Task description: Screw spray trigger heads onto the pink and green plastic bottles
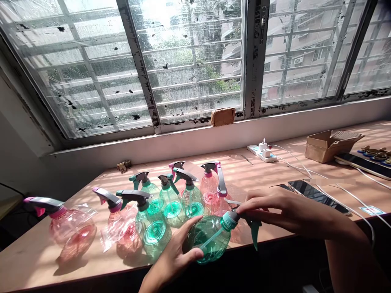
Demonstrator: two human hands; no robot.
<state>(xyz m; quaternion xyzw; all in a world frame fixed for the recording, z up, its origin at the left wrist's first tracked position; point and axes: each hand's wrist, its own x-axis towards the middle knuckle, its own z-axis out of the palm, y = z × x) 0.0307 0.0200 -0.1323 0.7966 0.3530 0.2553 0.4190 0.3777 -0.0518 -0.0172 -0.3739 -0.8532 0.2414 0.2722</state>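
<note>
A green see-through spray bottle (pixel 210 240) is tilted sideways at the table's front edge, its neck pointing right. Around its body, my left hand (pixel 175 254) is closed, thumb and fingers on either side. My right hand (pixel 281 209) grips the grey spray head at the neck, with the green trigger hanging below the fingers. A dip tube shows through the clear wall. Just behind stand several other green spray bottles (pixel 154 232) and pink spray bottles (pixel 209 187). At the left, a pink spray bottle (pixel 73 230) and another pink bottle (pixel 125 228) have clear plastic film on them.
A white power strip (pixel 262 154) with plugged-in chargers and cables lies near the wall. To the right are a phone (pixel 319 197), an open cardboard box (pixel 331 146) and a dark tablet-like device (pixel 363 165). A barred window runs behind the wooden table (pixel 30 260).
</note>
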